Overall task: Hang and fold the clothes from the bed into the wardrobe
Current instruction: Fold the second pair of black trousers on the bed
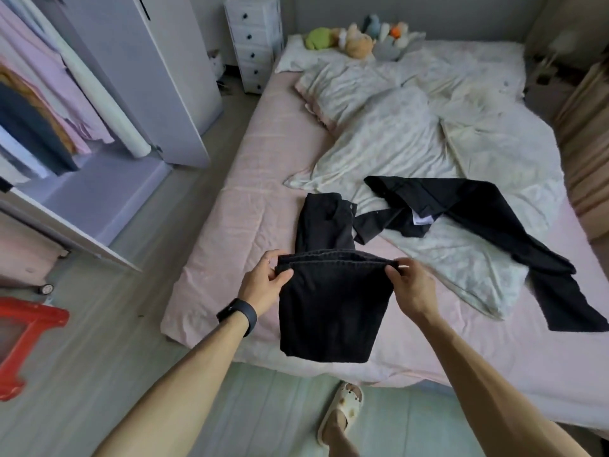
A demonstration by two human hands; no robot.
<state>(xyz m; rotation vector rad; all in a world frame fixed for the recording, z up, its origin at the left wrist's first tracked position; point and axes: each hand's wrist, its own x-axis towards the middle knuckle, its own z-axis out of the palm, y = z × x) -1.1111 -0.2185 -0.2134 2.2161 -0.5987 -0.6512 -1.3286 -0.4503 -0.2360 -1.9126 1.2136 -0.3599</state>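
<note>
Plush toys [359, 37], heaped, top centre. White drawer tower [255, 44], dark knobs, top centre-left. Crumpled floral duvet [412, 127], centre right. Pink wheeled case [26, 262], left edge. Red plastic frame [23, 338], lower left. Cream slipper [342, 407], bottom centre.

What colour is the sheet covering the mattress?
Pale pink; the bed sheet shows clearly in the head view.

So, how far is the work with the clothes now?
Looks done: clothes hang in the wardrobe. In hand: the left hand and right hand pinch the black trousers, half folded on the bed. Left: another black garment lies spread on the duvet.
</note>
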